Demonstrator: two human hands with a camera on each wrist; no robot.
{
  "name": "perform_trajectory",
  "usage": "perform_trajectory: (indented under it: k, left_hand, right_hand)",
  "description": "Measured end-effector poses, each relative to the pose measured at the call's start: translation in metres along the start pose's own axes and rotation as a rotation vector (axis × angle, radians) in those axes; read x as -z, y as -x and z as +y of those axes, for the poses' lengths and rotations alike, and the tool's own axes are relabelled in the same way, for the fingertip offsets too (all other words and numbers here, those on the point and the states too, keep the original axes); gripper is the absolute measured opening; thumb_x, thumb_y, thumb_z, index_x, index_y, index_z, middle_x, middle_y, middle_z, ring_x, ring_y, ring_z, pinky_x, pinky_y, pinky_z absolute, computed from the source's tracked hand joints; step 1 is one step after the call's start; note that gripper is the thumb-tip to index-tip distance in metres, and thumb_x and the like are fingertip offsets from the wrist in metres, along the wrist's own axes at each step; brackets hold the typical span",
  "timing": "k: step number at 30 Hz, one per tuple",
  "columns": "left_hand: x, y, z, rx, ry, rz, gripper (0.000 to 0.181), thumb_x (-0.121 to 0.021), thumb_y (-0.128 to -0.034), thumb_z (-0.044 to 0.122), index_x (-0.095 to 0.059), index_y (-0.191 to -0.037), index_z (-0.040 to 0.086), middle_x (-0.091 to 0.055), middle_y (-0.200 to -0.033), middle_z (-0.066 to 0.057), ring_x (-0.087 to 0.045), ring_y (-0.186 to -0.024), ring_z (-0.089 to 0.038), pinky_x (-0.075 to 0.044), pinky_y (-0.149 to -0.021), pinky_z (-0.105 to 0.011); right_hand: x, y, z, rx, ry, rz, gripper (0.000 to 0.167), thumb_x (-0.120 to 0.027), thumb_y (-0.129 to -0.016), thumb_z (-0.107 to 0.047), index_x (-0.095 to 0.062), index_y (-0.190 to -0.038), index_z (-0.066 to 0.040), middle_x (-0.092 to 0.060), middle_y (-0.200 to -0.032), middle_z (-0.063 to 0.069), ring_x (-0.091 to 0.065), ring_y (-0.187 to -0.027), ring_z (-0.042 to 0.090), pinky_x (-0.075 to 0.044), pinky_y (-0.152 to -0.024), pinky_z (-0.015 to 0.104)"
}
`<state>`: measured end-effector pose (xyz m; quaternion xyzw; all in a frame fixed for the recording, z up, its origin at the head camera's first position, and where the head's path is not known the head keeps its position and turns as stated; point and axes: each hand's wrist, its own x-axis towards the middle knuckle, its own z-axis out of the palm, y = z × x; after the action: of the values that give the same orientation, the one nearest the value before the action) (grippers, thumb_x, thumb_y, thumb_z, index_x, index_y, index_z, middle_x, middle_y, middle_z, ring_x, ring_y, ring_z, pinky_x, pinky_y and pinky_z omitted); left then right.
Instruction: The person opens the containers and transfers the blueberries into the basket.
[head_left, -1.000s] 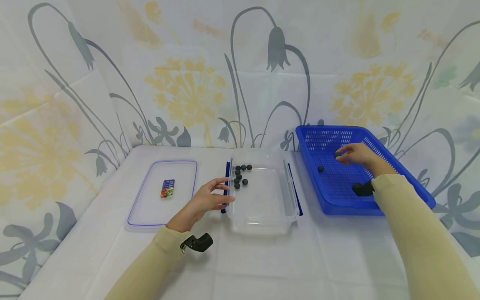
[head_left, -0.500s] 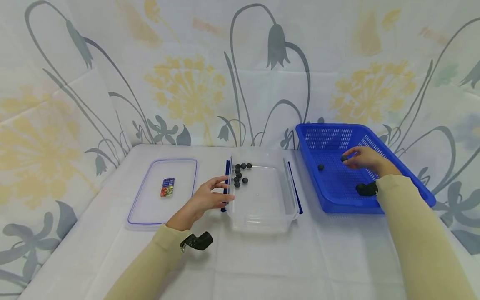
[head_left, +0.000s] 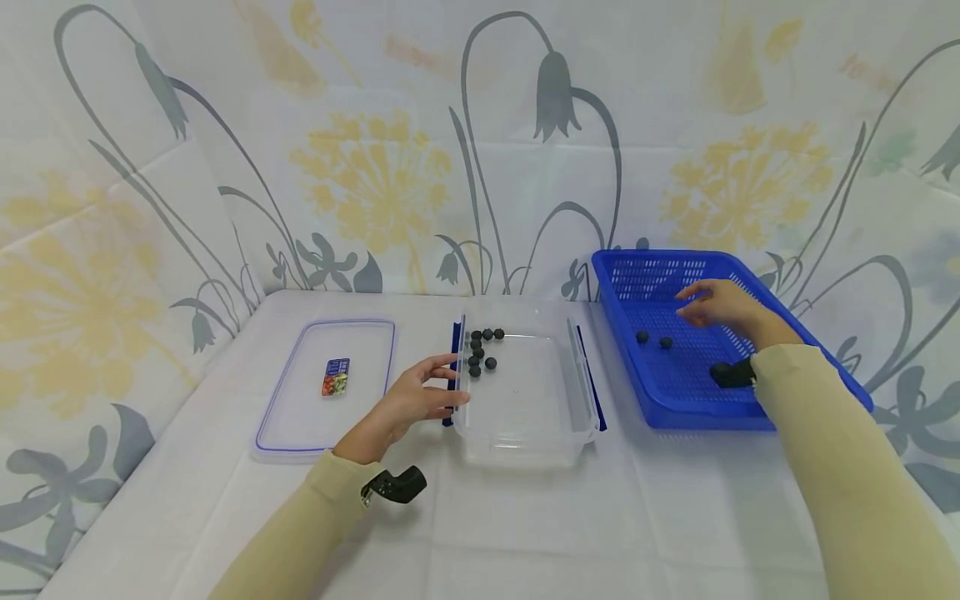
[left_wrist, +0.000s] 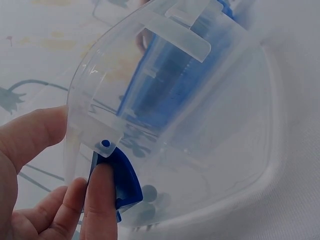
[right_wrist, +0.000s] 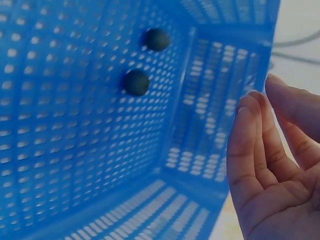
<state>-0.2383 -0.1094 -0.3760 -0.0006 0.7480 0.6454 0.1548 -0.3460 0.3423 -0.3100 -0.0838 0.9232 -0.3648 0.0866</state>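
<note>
My left hand [head_left: 411, 395] grips the left side of a clear plastic box [head_left: 528, 392]. In the left wrist view, the thumb lies at the box's rim and the fingers are at a blue latch [left_wrist: 125, 180]. Several small dark balls [head_left: 491, 363] sit in the box's far left part. My right hand [head_left: 722, 307] hovers over a blue perforated basket [head_left: 652, 408], holding nothing, thumb apart from the fingertips. Two dark balls lie on the basket floor: one ball [head_left: 666, 342] nearer the hand and another ball [head_left: 642, 337] to its left; the right wrist view shows both balls [right_wrist: 136, 82].
A clear lid [head_left: 300, 425] with a blue-edged rim lies flat on the left, bearing a small colourful label [head_left: 336, 377]. White cloth covers the table [head_left: 525, 533], and a flower-patterned curtain [head_left: 510, 208] hangs behind.
The dark ball that my right hand was pinching now lies on the basket floor beside the other one. The right hand has let go and risen slightly; the left hand stays put.
</note>
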Motion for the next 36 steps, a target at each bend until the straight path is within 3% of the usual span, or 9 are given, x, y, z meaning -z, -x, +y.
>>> perform_trajectory:
  k: [8, 18, 27, 30, 36]
  left_hand:
    - [-0.001, -0.001, -0.002, -0.017, 0.002, -0.008, 0.071, -0.076, -0.0772, 0.009, -0.042, -0.139, 0.015, -0.047, -0.124, -0.010, -0.058, -0.094, -0.023, -0.053, -0.081, -0.036]
    - [0.000, -0.001, -0.001, -0.020, -0.005, -0.003, 0.069, -0.075, -0.0778, 0.008, -0.043, -0.138, 0.015, -0.046, -0.125, -0.011, -0.056, -0.096, -0.023, -0.053, -0.082, -0.036]
    - [-0.001, -0.002, -0.002, -0.011, -0.007, -0.008, 0.069, -0.075, -0.0782, 0.009, -0.043, -0.138, 0.015, -0.045, -0.125, -0.012, -0.056, -0.096, -0.023, -0.053, -0.082, -0.036]
    - [-0.001, -0.001, -0.002, -0.010, -0.005, -0.005, 0.069, -0.075, -0.0782, 0.008, -0.043, -0.139, 0.015, -0.046, -0.125, -0.012, -0.056, -0.095, -0.023, -0.053, -0.082, -0.036]
    - [-0.001, 0.000, -0.001, -0.006, 0.010, -0.001, 0.068, -0.075, -0.0780, 0.007, -0.044, -0.138, 0.016, -0.047, -0.124, -0.010, -0.058, -0.093, -0.022, -0.053, -0.081, -0.036]
  right_hand:
    - [-0.005, 0.002, -0.030, 0.039, 0.011, 0.011, 0.043, -0.062, -0.091, -0.018, -0.048, -0.123, 0.007, -0.062, -0.093, 0.010, -0.060, -0.079, 0.012, -0.051, -0.074, 0.030]
    - [-0.021, 0.003, -0.066, 0.084, 0.006, 0.036, 0.041, -0.063, -0.090, -0.023, -0.052, -0.121, 0.002, -0.060, -0.098, 0.015, -0.060, -0.084, 0.020, -0.045, -0.086, 0.049]
    - [-0.044, -0.001, -0.090, 0.128, -0.036, -0.024, 0.040, -0.063, -0.090, -0.023, -0.053, -0.120, 0.002, -0.060, -0.094, 0.015, -0.057, -0.087, 0.029, -0.047, -0.082, 0.039]
    - [-0.053, -0.003, -0.098, 0.148, -0.052, -0.045, 0.037, -0.063, -0.090, -0.021, -0.054, -0.119, 0.001, -0.060, -0.092, 0.014, -0.056, -0.088, 0.033, -0.047, -0.082, 0.041]
    - [-0.069, -0.009, -0.112, 0.181, -0.082, -0.069, 0.035, -0.064, -0.090, -0.020, -0.055, -0.118, 0.000, -0.060, -0.091, 0.013, -0.055, -0.083, 0.025, -0.047, -0.082, 0.041]
